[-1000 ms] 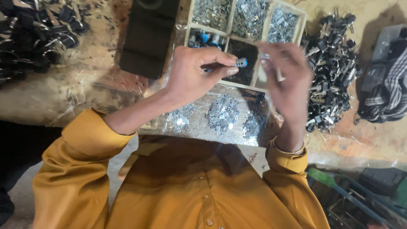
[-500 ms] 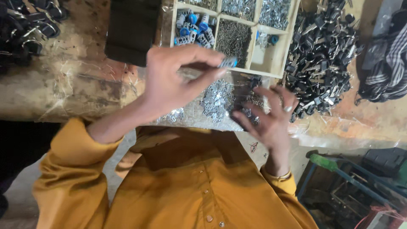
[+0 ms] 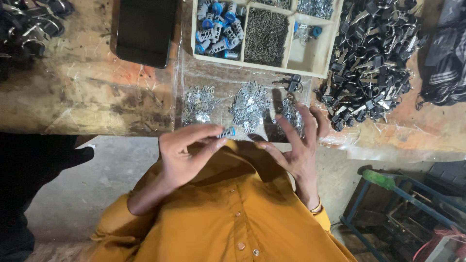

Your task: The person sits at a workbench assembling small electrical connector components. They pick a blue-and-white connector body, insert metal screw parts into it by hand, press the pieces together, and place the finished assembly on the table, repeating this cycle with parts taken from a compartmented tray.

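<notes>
Both hands drawn back toward chest | left hand (image 3: 187, 153) fingers pinching ridged blue-tipped cylinder (image 3: 227, 132) | right hand (image 3: 297, 145) fingers spread

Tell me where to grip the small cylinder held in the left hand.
Grip the cylinder on its ribbed metal body, from the side. It lies roughly level between the left hand's fingertips, blue end pointing right, so that end stays free.

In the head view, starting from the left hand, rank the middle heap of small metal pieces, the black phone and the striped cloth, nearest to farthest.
From the left hand, which pinches a small blue-tipped cylinder:
1. Middle heap of small metal pieces, just beyond the fingers.
2. Black phone, farther up the bench, slightly left.
3. Striped cloth, at the far right edge.
</notes>
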